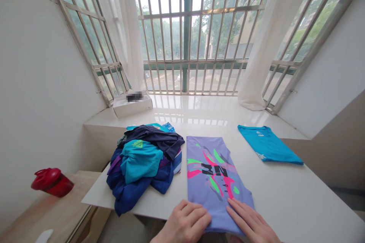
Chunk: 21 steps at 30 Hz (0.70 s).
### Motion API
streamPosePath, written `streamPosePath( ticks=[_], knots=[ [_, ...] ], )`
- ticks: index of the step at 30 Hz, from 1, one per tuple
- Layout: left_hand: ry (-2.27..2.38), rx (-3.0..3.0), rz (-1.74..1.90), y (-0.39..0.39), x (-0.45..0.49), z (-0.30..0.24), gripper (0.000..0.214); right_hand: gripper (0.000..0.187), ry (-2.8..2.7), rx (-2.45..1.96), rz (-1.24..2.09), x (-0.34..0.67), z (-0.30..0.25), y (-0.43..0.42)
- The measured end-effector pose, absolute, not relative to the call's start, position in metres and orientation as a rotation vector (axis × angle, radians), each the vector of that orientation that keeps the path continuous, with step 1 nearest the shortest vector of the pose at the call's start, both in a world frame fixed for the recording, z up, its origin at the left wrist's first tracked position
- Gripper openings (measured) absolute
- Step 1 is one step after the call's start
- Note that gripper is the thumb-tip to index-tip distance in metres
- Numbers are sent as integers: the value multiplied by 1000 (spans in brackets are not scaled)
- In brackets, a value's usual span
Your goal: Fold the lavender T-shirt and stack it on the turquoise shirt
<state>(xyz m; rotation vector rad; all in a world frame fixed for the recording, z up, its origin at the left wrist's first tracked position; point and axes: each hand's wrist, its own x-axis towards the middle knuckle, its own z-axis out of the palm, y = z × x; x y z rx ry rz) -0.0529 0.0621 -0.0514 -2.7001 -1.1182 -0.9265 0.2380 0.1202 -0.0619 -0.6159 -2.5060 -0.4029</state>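
Your left grip (185, 224) and right grip (251, 218) lie flat and open, clutching nothing, on the lavender neon-printed T-shirt (211, 174) (bottom centre of frame).

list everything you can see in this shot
lavender printed t-shirt: 1, lavender with pink, green and black print, flat on the table
clothes pile: 1, navy, royal blue and teal, left of the lavender t-shirt
folded t-shirt: 1, bright blue, far right of the table
table: 1, white, under the clothes
box: 1, white, on the window ledge, top partly blurred
window ledge: 1, glossy white, beyond the table
bottle: 1, red, on the wooden surface left of the table
sheer curtains: 2, white, either side of the centre window
left hand: 1, on the t-shirt's near edge
right hand: 1, on the t-shirt's near edge
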Motion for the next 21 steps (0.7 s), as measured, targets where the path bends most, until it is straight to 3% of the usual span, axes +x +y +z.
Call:
streamPosePath(
  ticks=[6,15,21],
  knots=[
    [-1204,-2832,-839,56,-53,-31,20,52,-2508,-702,-272,234,-53,108],
    [-1399,-2925,-1014,59,-48,-7,18,46,-2534,-779,-53,235,-42,97],
    [-1697,-3046,-907,71,-53,14,21,32,-2442,-865,80,240,-36,102]
  ],
)
